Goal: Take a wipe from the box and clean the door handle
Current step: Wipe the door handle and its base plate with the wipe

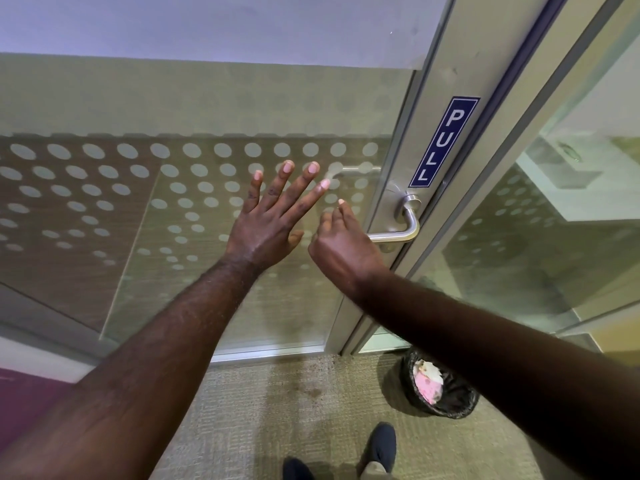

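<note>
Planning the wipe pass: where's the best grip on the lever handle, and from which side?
Grip the horizontal bar of the lever handle, coming from its free left end, where the right hand already is. The bar stands off the door frame, leaving finger room; its right end bends into the rose.

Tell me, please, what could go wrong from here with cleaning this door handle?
1. Neither the left hand nor the right hand visibly holds a wipe, and no box is in view, so the handle may get touched bare.
2. The left hand is spread against the glass door, which could leave smudges.
</note>
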Demonstrator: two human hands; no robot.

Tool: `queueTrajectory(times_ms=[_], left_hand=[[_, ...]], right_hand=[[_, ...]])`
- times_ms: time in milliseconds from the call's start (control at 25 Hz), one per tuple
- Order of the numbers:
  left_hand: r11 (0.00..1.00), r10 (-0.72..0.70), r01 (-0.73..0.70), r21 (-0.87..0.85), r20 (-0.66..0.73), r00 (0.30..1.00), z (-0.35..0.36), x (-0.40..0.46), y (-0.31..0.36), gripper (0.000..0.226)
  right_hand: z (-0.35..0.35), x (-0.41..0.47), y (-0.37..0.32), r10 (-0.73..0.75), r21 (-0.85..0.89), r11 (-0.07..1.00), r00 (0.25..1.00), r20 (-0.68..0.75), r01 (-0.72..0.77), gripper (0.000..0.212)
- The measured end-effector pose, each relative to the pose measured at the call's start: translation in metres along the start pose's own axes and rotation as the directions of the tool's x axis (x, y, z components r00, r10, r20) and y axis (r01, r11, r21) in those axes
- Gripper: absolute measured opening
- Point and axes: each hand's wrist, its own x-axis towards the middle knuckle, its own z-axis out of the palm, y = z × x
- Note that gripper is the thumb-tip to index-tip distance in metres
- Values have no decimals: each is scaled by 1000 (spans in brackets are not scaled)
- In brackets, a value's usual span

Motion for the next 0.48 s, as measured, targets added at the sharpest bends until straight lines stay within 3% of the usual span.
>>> queueTrajectory(times_ms=[80,200,280,360,440,480], left_hand=[[1000,-1,1,-5,2,1000,-1,0,1,128],[1000,2,-2,-17,-1,1000,-1,0,1,128],[1000,7,-7,-23,-7,1000,-2,1,1,127],[1000,9,-9,-19,-8,1000,-3,1,1,125],[1000,6,-6,-20,-7,1000,-4,1,2,124],[1000,3,-3,-23,-3,1000,-4,1,2,125]], right_hand=[[8,-1,4,-67,-12,998,998,-7,67,40],[17,-11,9,-85,171,982,996,5,83,47],[15,-29,11,-140,42,988,978,-157,148,44],[21,-50,17,-213,0,973,901,-378,230,33],[31,-74,16,-170,204,936,877,-449,286,35],[39,-85,16,-72,377,894,908,-412,241,36]])
